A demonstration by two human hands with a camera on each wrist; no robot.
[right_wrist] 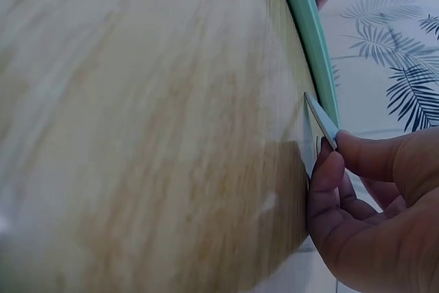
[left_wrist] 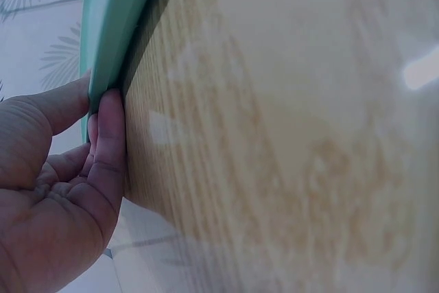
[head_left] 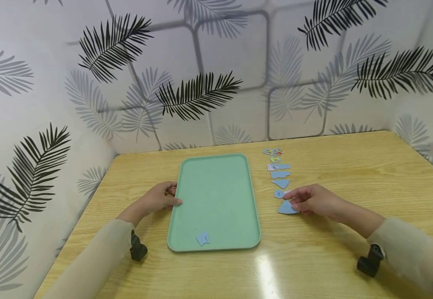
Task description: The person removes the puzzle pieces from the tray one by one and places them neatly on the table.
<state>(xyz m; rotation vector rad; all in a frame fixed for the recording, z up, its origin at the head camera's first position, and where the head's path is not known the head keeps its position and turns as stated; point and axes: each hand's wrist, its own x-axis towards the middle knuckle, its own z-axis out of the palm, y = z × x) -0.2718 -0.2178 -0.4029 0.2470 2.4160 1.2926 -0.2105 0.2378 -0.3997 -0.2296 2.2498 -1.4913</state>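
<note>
My left hand [head_left: 159, 197] grips the left rim of a mint-green tray [head_left: 216, 187], thumb on top and fingers under the edge, as the left wrist view shows. On the tray's front part lies a small flat blue puzzle piece [head_left: 203, 238]. To the right of the tray, my right hand [head_left: 319, 201] pinches a fan-shaped blue puzzle piece [head_left: 286, 208] between thumb and fingers. In the right wrist view this piece [right_wrist: 322, 120] is tilted, its near edge raised. Just beyond those fingers lies another small blue piece [head_left: 278, 194], partly hidden by them.
Several more flat pieces run back in a column right of the tray: a triangular blue one [head_left: 281, 183], a wavy blue strip [head_left: 280, 175], and a multicoloured one [head_left: 273, 152] farthest away. A leaf-patterned wall covering [head_left: 235, 120] stands behind the wooden table [head_left: 351, 166].
</note>
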